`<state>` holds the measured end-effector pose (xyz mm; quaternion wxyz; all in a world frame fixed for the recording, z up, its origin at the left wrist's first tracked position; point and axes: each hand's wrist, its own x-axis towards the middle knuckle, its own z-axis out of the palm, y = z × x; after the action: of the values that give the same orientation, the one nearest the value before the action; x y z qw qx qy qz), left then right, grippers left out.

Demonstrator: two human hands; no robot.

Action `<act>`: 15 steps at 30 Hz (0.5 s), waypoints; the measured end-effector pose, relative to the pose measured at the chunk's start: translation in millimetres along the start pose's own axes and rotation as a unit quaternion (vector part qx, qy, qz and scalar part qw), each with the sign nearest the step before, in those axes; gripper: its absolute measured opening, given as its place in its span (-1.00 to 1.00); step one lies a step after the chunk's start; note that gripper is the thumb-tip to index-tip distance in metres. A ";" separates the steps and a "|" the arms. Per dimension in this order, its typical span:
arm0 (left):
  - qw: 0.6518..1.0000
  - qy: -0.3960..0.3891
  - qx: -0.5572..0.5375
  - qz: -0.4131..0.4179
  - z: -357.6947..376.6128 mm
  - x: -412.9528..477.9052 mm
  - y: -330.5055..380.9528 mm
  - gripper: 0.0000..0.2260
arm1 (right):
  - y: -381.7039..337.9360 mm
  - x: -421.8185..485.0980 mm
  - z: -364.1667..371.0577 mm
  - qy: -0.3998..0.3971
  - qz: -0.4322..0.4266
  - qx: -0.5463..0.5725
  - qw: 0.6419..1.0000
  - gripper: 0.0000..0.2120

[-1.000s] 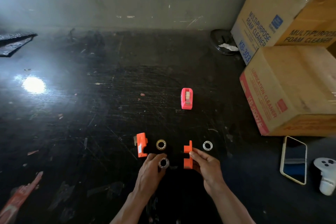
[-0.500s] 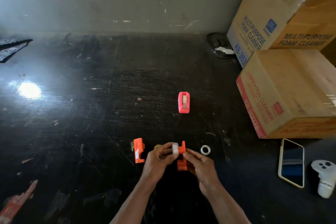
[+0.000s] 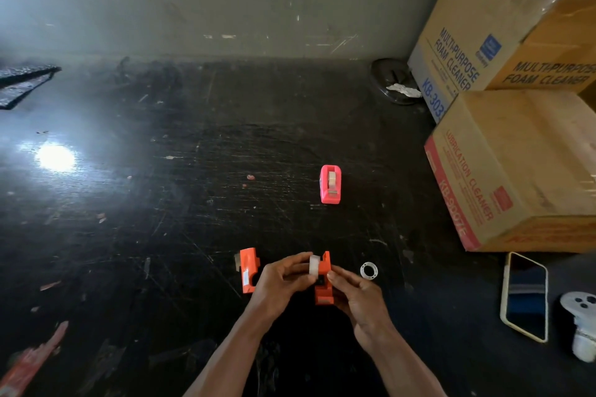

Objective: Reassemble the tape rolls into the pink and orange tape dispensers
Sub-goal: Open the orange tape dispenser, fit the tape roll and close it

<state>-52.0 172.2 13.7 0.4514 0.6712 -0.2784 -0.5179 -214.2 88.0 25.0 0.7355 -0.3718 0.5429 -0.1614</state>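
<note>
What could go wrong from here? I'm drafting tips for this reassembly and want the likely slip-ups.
The left hand pinches the tape roll against the orange dispenser half held by the right hand; the roll could seat crooked or slip out. The white ring lies loose on the dark floor to the right and may be forgotten. The other orange half lies close to the left wrist and could get knocked.

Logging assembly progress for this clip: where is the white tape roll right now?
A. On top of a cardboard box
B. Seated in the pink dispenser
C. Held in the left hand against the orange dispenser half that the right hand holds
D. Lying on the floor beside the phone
C: the left hand presses the white tape roll against the orange dispenser half gripped by the right hand.
</note>
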 end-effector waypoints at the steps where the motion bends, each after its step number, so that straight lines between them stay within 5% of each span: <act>1: 1.000 0.000 0.004 0.002 0.5 0.8 1.1 -0.58 | -0.4 -0.4 1.7 -0.002 0.000 0.006 1.000 -0.84; 15: 0.998 0.012 0.036 0.043 4.7 8.5 6.6 -0.50 | -5.2 3.0 8.0 -0.009 0.015 0.047 0.999 -0.79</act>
<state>-53.2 160.7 15.7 0.4521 0.6808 -0.3195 -0.4796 -205.0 85.6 27.8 0.7594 -0.3306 0.5332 -0.1723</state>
